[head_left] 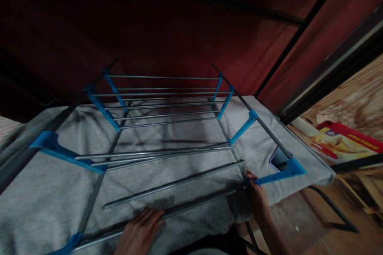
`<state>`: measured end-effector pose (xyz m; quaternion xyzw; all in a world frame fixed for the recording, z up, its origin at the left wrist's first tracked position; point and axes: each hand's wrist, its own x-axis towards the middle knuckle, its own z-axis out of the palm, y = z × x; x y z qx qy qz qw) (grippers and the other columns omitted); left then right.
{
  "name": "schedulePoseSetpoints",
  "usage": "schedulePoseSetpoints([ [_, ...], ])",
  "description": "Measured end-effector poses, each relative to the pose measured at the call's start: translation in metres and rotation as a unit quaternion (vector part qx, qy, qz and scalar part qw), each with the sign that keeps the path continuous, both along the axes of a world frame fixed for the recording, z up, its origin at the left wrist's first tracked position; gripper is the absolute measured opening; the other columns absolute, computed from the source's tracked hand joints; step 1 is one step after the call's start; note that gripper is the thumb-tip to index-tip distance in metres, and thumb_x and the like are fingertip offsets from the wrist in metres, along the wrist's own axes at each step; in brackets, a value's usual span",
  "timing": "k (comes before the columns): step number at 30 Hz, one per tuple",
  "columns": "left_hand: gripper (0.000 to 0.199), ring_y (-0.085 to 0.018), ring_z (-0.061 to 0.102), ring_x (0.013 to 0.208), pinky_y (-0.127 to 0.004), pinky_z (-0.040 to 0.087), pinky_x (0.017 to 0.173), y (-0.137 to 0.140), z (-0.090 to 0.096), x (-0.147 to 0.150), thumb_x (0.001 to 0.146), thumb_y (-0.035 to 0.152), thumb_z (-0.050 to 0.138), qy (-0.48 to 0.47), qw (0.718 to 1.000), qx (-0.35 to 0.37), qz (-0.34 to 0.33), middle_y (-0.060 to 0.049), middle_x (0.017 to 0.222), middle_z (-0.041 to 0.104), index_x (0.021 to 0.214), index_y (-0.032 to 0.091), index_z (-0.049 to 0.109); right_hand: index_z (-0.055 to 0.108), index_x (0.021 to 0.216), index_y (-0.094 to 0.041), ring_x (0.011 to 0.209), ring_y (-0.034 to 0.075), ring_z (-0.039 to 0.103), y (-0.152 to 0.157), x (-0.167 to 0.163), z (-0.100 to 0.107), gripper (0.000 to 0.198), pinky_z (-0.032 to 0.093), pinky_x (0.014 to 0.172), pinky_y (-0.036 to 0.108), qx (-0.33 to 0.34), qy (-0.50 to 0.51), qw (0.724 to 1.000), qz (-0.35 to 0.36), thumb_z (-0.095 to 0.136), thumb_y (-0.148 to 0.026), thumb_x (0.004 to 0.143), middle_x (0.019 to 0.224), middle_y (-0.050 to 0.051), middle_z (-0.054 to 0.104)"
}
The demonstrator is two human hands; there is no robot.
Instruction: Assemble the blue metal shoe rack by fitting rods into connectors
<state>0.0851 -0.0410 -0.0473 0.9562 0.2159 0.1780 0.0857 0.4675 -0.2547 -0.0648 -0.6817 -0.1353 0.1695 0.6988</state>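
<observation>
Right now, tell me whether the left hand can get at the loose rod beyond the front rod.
Probably yes: the left hand rests on the front rod, the loose rod lies close ahead, and nothing visible covers it; the hand would likely only need to reach over the front rod.

My left hand [141, 229] covers a stretch of the nearest bar [206, 201]; its wrist falls outside the lower edge. My right hand [257, 194] partly hides the near-right bracket [278, 174]. The near-left bracket [72, 242] is cropped below. Box [347, 143] lettering: too blurred to read.
</observation>
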Motion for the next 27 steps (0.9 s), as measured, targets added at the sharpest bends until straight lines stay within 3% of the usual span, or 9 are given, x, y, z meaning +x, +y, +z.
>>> schedulePoseSetpoints([
  [5, 0.029, -0.019, 0.073, 0.094, -0.028, 0.060, 0.075, 0.003, 0.009, 0.004, 0.093, 0.047, 0.058, -0.010, 0.999, 0.030, 0.003, 0.001, 0.105, 0.076, 0.114, 0.031, 0.070, 0.069, 0.104, -0.030, 0.128, 0.031, 0.050, 0.001, 0.001, 0.004, 0.037, 0.033, 0.112, 0.046, -0.027, 0.055, 0.998, -0.031, 0.072, -0.050, 0.073, 0.122, 0.002, 0.067],
  [9, 0.029, -0.018, 0.070, 0.095, -0.030, 0.056, 0.085, 0.015, 0.035, 0.021, 0.098, 0.041, 0.049, -0.055, 0.998, 0.041, 0.004, -0.002, 0.104, 0.075, 0.115, 0.028, 0.069, 0.067, 0.104, -0.031, 0.111, 0.028, 0.058, -0.010, -0.006, 0.003, 0.040, 0.043, 0.097, 0.041, -0.050, 0.070, 0.994, -0.073, 0.075, -0.048, 0.068, 0.106, 0.000, 0.069],
  [13, 0.033, -0.021, 0.065, 0.102, -0.035, 0.051, 0.092, 0.035, 0.062, 0.054, 0.100, 0.033, 0.044, -0.083, 0.994, 0.060, 0.046, -0.006, 0.113, 0.070, 0.125, 0.026, 0.064, 0.066, 0.091, -0.031, 0.091, 0.025, 0.059, -0.029, -0.031, 0.003, 0.029, 0.047, 0.080, 0.037, -0.076, 0.017, 0.989, -0.128, 0.073, -0.048, 0.069, 0.091, -0.001, 0.066],
  [16, 0.036, -0.024, 0.062, 0.106, -0.039, 0.048, 0.094, 0.053, 0.077, 0.089, 0.098, 0.024, 0.046, -0.079, 0.991, 0.095, 0.050, -0.010, 0.121, 0.066, 0.131, 0.024, 0.060, 0.067, 0.091, -0.031, 0.093, 0.026, 0.060, -0.032, -0.053, 0.008, 0.025, 0.048, 0.080, 0.038, -0.104, -0.015, 0.992, -0.065, 0.071, -0.049, 0.074, 0.092, 0.002, 0.067],
  [19, 0.039, -0.027, 0.058, 0.112, -0.043, 0.045, 0.098, 0.066, 0.088, 0.128, 0.097, 0.019, 0.047, -0.049, 0.991, 0.125, 0.026, -0.013, 0.128, 0.063, 0.135, 0.021, 0.057, 0.068, 0.099, -0.031, 0.103, 0.028, 0.060, -0.014, -0.061, 0.019, 0.027, 0.047, 0.090, 0.040, -0.090, -0.051, 0.995, 0.008, 0.069, -0.048, 0.078, 0.103, 0.003, 0.068],
  [21, 0.039, -0.029, 0.057, 0.116, -0.045, 0.043, 0.100, 0.071, 0.094, 0.153, 0.097, 0.021, 0.050, -0.021, 0.992, 0.121, 0.007, -0.014, 0.131, 0.061, 0.135, 0.020, 0.056, 0.068, 0.103, -0.030, 0.107, 0.028, 0.059, 0.008, -0.053, 0.027, 0.030, 0.045, 0.096, 0.041, -0.071, -0.066, 0.995, 0.020, 0.068, -0.048, 0.079, 0.109, 0.004, 0.067],
  [27, 0.034, -0.026, 0.064, 0.101, -0.041, 0.047, 0.089, 0.078, 0.094, 0.204, 0.091, 0.007, 0.051, 0.079, 0.992, 0.082, -0.046, -0.011, 0.112, 0.070, 0.121, 0.017, 0.063, 0.061, 0.109, -0.028, 0.114, 0.026, 0.054, 0.084, 0.000, 0.039, 0.037, 0.038, 0.106, 0.045, -0.028, -0.067, 0.996, -0.047, 0.066, -0.040, 0.075, 0.117, 0.005, 0.061],
])
